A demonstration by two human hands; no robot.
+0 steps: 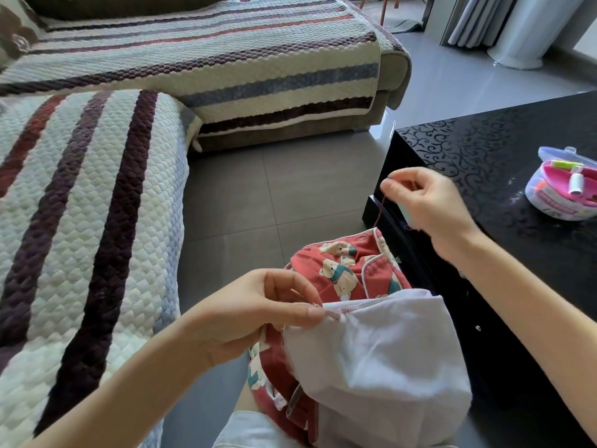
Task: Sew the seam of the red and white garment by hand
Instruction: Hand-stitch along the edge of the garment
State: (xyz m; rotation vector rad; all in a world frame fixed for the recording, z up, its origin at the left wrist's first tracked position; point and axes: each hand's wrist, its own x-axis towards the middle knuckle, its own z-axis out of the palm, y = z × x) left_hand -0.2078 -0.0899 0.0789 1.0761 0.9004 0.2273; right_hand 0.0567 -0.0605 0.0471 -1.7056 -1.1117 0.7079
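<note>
Two colours make up the garment (pixel 371 344): a brick-red outside printed with little bears in green scarves and edged in pale piping, and a plain white lining turned out toward the person. Along the lining's upper edge runs the seam (pixel 337 313), puckered, with small pinkish stitches showing.

On the glossy black table (pixel 478 150) to the right sits a round clear plastic box (pixel 560 202), its lid tipped up behind it. A pink tray (pixel 563 177) inside holds a white spool (pixel 575 182) standing upright and a few green and yellow bits too small to name.

The garment lies bunched in the person's lap, between the striped quilted sofa (pixel 97 221) and the table. The left hand (pixel 258 313) grips it at the left end of the seam, thumb and fingertips pinched together on the white edge. The right hand (pixel 429 203) is raised above and beyond the garment, near the table's corner and well clear of the cloth, its thumb and forefinger pressed together on a dark red thread (pixel 380 210). That thread drops from the fingertips toward the top edge of the red fabric. There may be a needle in that pinch, but I cannot make one out from here.
</note>
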